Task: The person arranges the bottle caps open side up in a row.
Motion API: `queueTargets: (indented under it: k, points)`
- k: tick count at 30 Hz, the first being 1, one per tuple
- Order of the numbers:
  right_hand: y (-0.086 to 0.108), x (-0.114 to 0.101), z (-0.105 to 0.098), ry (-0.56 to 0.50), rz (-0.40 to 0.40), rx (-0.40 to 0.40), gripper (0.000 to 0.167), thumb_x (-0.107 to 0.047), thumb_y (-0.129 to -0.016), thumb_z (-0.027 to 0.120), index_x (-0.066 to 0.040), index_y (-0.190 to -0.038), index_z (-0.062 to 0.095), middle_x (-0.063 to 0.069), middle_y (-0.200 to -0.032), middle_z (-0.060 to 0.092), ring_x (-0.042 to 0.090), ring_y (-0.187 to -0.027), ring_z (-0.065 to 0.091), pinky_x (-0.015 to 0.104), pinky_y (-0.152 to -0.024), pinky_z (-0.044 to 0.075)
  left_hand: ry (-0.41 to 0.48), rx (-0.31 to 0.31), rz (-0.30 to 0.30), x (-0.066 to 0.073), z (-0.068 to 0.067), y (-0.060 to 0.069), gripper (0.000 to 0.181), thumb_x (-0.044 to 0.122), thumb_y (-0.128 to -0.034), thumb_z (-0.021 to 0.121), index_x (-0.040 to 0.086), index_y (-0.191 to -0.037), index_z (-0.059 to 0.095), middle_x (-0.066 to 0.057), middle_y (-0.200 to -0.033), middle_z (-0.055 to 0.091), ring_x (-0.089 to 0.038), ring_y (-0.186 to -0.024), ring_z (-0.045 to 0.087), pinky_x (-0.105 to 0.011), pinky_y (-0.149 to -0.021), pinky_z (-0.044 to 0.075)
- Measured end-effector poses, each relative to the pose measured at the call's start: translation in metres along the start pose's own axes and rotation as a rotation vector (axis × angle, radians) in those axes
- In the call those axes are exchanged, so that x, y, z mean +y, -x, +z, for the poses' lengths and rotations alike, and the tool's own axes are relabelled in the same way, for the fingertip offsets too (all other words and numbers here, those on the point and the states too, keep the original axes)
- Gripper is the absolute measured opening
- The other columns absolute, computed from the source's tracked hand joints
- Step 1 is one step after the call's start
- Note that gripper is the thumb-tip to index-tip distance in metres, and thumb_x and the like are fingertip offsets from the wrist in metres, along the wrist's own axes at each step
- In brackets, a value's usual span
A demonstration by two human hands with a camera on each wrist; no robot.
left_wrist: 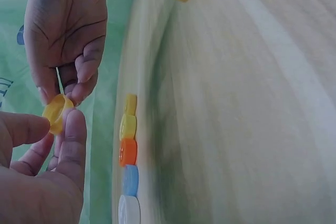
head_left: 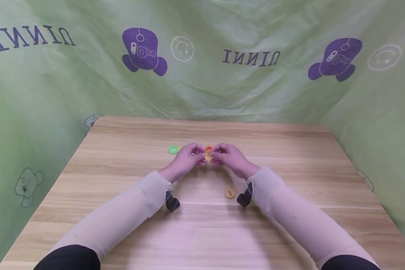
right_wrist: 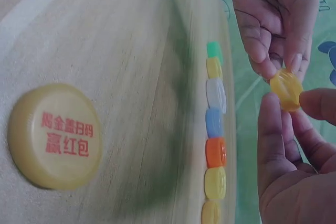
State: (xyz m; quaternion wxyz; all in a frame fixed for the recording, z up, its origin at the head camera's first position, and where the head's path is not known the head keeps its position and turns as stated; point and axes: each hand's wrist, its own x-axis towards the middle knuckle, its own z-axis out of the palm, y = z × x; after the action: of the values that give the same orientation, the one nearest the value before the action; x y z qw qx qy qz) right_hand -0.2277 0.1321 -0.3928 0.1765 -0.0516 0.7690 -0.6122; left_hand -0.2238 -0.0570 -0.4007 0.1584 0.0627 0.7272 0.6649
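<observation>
A yellow bottle cap (head_left: pixel 207 155) is held up above the table between both hands. My left hand (head_left: pixel 186 160) pinches its left edge with thumb and fingers. On the other side, the thumb and fingers of my right hand (head_left: pixel 234 160) pinch the same cap. In the right wrist view the cap (right_wrist: pixel 286 89) is translucent yellow, with fingertips covering parts of its rim. Nearer the person lies a tan-yellow bottle cap (head_left: pixel 230 194) by itself; its top bears red printed characters, readable in the right wrist view.
Beyond the hands, several caps stand in a line on the wooden table (head_left: pixel 202 232): green (right_wrist: pixel 214 50), yellow (right_wrist: pixel 214 68), white (right_wrist: pixel 216 95), blue (right_wrist: pixel 214 123), orange (right_wrist: pixel 215 152) and more yellow ones (right_wrist: pixel 214 183). A green printed curtain (head_left: pixel 202 93) hangs behind the table and at both sides.
</observation>
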Motion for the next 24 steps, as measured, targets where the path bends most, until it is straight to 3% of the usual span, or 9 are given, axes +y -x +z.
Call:
queueTargets:
  k: [7, 16, 20, 24]
  points:
    - [-0.006, 0.002, -0.009, -0.040, -0.027, 0.056, 0.023, 0.005, -0.099, 0.055, 0.012, -0.121, 0.057, 0.014, -0.104, 0.063, 0.015, -0.086, 0.066, 0.043, -0.091, 0.059, -0.063, 0.050, 0.040, 0.006, 0.011, -0.014, 0.015, -0.009, -0.0993, 0.056, -0.010, -0.114, 0.059, -0.018, -0.105, 0.062, -0.024, -0.091, 0.068, -0.039, -0.090, 0.060]
    - [-0.012, 0.003, -0.021, -0.130, 0.046, 0.116, 0.031, 0.008, -0.100, 0.053, 0.014, -0.131, 0.053, 0.020, -0.115, 0.063, 0.015, -0.086, 0.065, 0.026, -0.085, 0.059, -0.156, 0.122, 0.025, 0.014, 0.026, -0.032, 0.017, -0.008, -0.0978, 0.057, -0.009, -0.114, 0.063, -0.017, -0.103, 0.064, -0.022, -0.086, 0.068, -0.036, -0.086, 0.061]
    - [-0.013, 0.005, -0.028, -0.146, 0.073, 0.142, 0.033, 0.006, -0.102, 0.052, 0.013, -0.134, 0.052, 0.022, -0.122, 0.062, 0.016, -0.091, 0.066, 0.030, -0.092, 0.058, -0.195, 0.102, 0.018, 0.013, 0.031, -0.040, 0.021, -0.004, -0.0992, 0.057, -0.008, -0.119, 0.065, -0.018, -0.109, 0.067, -0.026, -0.093, 0.069, -0.039, -0.091, 0.059]
    - [-0.015, 0.010, -0.036, -0.149, 0.116, 0.159, 0.034, 0.002, -0.105, 0.049, 0.014, -0.138, 0.051, 0.024, -0.127, 0.059, 0.017, -0.095, 0.067, 0.031, -0.096, 0.056, -0.184, 0.047, -0.017, 0.011, 0.036, -0.046, 0.029, 0.002, -0.1041, 0.054, -0.010, -0.129, 0.062, -0.023, -0.124, 0.066, -0.031, -0.107, 0.068, -0.038, -0.095, 0.057]
